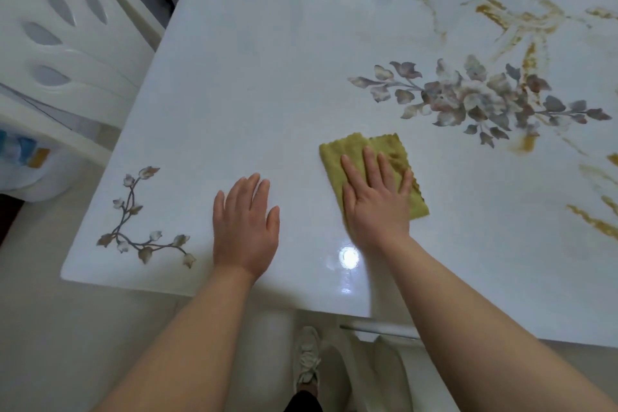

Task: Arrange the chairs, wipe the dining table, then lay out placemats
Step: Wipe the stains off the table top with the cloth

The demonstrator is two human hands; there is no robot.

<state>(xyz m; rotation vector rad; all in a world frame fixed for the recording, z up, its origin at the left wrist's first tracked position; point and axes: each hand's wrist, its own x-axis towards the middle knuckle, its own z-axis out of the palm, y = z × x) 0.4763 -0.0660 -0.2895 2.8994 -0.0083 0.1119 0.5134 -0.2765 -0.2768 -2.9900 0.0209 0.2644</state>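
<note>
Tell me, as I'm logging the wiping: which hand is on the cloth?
The right hand, fingers straight, pressing the cloth. The left hand lies flat on the bare table beside the cloth, not touching it.

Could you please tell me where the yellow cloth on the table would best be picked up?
Probably pinch the free near-right corner of the cloth, coming from the right. It lies flat on the table, the right hand presses its middle flat, and that corner pokes out uncovered.
</note>
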